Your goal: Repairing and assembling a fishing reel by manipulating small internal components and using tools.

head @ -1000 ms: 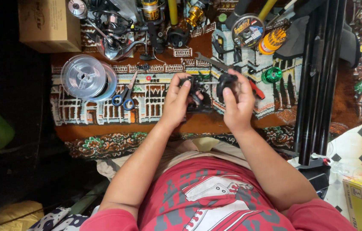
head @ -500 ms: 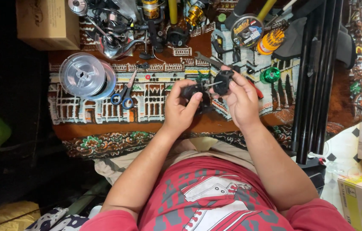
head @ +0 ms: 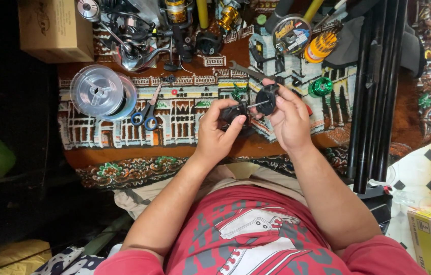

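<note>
Gripping a black reel body [head: 233, 112] w/ your left hand [head: 215, 135], fingers curled shut round it, you pinch its round black side part [head: 267, 99] in your right hand [head: 289, 119]; blue-handled scissors [head: 146, 114] lie left of both, apart.

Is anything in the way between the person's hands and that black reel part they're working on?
Nothing visible. The left hand grips the black reel body directly, and the right hand holds the round black piece joined to it by a thin shaft.
</note>
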